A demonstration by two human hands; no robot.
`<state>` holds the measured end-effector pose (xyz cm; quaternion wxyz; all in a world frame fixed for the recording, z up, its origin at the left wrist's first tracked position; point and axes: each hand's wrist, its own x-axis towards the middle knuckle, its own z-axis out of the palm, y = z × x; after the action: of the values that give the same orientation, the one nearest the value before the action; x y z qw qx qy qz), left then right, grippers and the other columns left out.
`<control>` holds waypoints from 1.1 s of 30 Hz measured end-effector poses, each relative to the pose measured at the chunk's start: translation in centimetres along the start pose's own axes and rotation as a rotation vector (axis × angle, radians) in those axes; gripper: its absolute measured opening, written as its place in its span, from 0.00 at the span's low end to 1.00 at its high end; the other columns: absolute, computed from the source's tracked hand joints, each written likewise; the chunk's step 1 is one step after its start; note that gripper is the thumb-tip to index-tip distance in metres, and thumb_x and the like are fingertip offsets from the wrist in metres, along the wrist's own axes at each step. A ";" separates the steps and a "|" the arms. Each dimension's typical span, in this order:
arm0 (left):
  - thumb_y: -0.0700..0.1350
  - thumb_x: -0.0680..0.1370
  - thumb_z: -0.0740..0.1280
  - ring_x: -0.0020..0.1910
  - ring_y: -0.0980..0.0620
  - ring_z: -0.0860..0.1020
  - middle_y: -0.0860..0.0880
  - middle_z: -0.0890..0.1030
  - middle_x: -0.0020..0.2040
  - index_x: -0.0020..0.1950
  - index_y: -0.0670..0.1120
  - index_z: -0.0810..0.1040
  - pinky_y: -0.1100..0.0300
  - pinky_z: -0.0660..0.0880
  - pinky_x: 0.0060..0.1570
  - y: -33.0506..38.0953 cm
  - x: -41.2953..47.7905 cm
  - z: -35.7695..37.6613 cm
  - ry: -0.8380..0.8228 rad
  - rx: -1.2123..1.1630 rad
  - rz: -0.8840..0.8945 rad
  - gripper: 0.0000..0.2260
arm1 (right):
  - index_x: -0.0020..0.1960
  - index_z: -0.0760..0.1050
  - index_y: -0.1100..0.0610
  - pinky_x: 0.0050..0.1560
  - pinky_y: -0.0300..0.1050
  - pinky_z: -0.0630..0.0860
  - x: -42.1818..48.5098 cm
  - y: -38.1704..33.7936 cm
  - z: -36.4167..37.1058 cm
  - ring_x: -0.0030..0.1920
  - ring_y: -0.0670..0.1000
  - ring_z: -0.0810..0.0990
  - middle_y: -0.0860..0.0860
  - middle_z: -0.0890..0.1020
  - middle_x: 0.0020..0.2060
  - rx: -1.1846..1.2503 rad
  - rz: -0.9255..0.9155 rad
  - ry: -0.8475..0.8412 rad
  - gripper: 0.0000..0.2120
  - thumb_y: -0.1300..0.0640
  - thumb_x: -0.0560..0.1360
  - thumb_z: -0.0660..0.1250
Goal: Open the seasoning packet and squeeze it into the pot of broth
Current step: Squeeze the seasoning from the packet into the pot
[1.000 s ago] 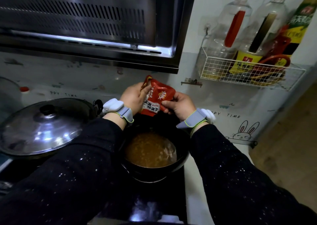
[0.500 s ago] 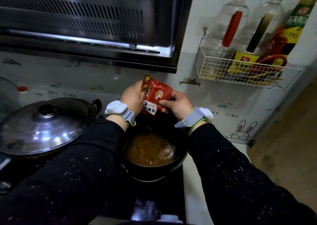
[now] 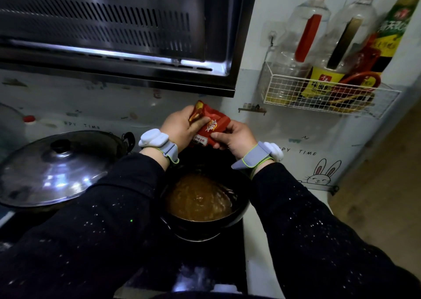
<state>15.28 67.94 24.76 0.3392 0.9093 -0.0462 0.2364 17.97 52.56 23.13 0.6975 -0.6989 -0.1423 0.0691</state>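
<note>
Above the far rim of the black pot of broth [image 3: 205, 224], both hands pinch the red seasoning packet [image 3: 208, 128]. The left hand [image 3: 180, 128] has its grip closed on the packet's crumpled upper left corner, and the right hand [image 3: 237, 138] has its grip closed on the lower right edge. The packet looks light, soft and crinkly, a thin film pouch that likely slips under greasy fingers. It is best held by its sealed edges, pressing from the closed end toward the opening, which cannot be made out here.
</note>
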 end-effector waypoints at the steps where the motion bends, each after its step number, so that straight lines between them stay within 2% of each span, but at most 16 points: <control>1: 0.56 0.75 0.64 0.49 0.45 0.79 0.44 0.82 0.50 0.57 0.45 0.76 0.60 0.69 0.45 0.0 0.0 0.0 -0.009 -0.032 -0.007 0.17 | 0.39 0.74 0.55 0.20 0.32 0.70 0.0 0.0 0.0 0.18 0.42 0.74 0.47 0.79 0.19 -0.001 -0.001 0.001 0.12 0.72 0.71 0.67; 5: 0.54 0.74 0.67 0.46 0.52 0.78 0.51 0.80 0.46 0.55 0.47 0.77 0.63 0.69 0.44 0.2 -0.1 -0.1 -0.056 -0.128 -0.032 0.15 | 0.40 0.74 0.55 0.20 0.31 0.70 0.1 -0.3 0.0 0.17 0.42 0.73 0.47 0.78 0.18 -0.011 -0.008 -0.011 0.13 0.72 0.71 0.66; 9: 0.55 0.74 0.67 0.45 0.50 0.80 0.50 0.81 0.43 0.50 0.48 0.79 0.60 0.71 0.44 -0.1 0.0 0.1 -0.107 -0.124 -0.023 0.12 | 0.40 0.73 0.55 0.20 0.31 0.69 0.0 -0.5 0.0 0.17 0.42 0.73 0.47 0.77 0.18 -0.022 -0.008 -0.015 0.13 0.73 0.71 0.65; 13: 0.54 0.76 0.65 0.40 0.52 0.76 0.51 0.78 0.40 0.49 0.47 0.78 0.62 0.68 0.38 -0.1 -0.1 0.2 -0.105 -0.081 -0.011 0.11 | 0.41 0.73 0.54 0.19 0.31 0.69 0.0 -0.5 -0.1 0.17 0.42 0.73 0.46 0.78 0.18 -0.014 0.004 -0.013 0.14 0.73 0.72 0.65; 17: 0.53 0.77 0.63 0.33 0.58 0.73 0.54 0.76 0.35 0.43 0.52 0.74 0.75 0.66 0.30 -0.1 0.0 0.2 -0.122 -0.073 -0.019 0.07 | 0.40 0.73 0.54 0.19 0.31 0.69 0.0 -0.5 -0.1 0.17 0.42 0.72 0.46 0.78 0.19 -0.009 0.010 -0.013 0.14 0.73 0.72 0.65; 20: 0.52 0.77 0.63 0.31 0.63 0.72 0.56 0.74 0.32 0.42 0.50 0.74 0.76 0.66 0.28 0.0 -0.1 0.2 -0.117 -0.070 -0.025 0.08 | 0.40 0.74 0.54 0.19 0.31 0.68 0.0 -0.5 -0.1 0.16 0.42 0.72 0.46 0.78 0.18 -0.009 0.008 -0.014 0.14 0.73 0.72 0.65; 24: 0.53 0.77 0.63 0.31 0.59 0.73 0.53 0.76 0.33 0.43 0.48 0.76 0.74 0.66 0.27 -0.1 0.0 0.1 -0.136 -0.059 -0.043 0.10 | 0.40 0.74 0.55 0.19 0.31 0.69 0.0 -0.4 -0.1 0.17 0.42 0.72 0.47 0.78 0.19 -0.015 0.013 -0.016 0.13 0.73 0.71 0.65; 26: 0.54 0.77 0.62 0.32 0.55 0.75 0.51 0.78 0.36 0.44 0.48 0.77 0.69 0.67 0.30 -0.2 0.0 0.2 -0.149 -0.061 -0.058 0.11 | 0.39 0.74 0.56 0.20 0.32 0.70 0.0 -0.3 -0.1 0.17 0.42 0.73 0.49 0.79 0.23 -0.007 0.020 -0.012 0.12 0.72 0.71 0.66; 29: 0.55 0.77 0.62 0.33 0.56 0.75 0.51 0.78 0.37 0.46 0.47 0.78 0.66 0.68 0.31 -0.2 0.1 0.2 -0.180 -0.043 -0.070 0.13 | 0.39 0.75 0.57 0.22 0.34 0.73 0.0 -0.2 0.0 0.19 0.44 0.74 0.55 0.78 0.30 0.029 0.040 -0.009 0.11 0.72 0.69 0.68; 33: 0.55 0.77 0.61 0.39 0.49 0.78 0.48 0.80 0.40 0.47 0.45 0.78 0.63 0.70 0.34 -0.2 0.2 0.0 -0.199 -0.044 -0.073 0.15 | 0.38 0.76 0.56 0.20 0.34 0.72 0.1 -0.1 0.0 0.18 0.44 0.73 0.49 0.79 0.23 0.031 0.045 0.007 0.12 0.73 0.68 0.69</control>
<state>15.50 68.11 24.73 0.3614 0.9216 -0.0518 0.1314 17.99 52.62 23.28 0.7069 -0.6913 -0.1231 0.0848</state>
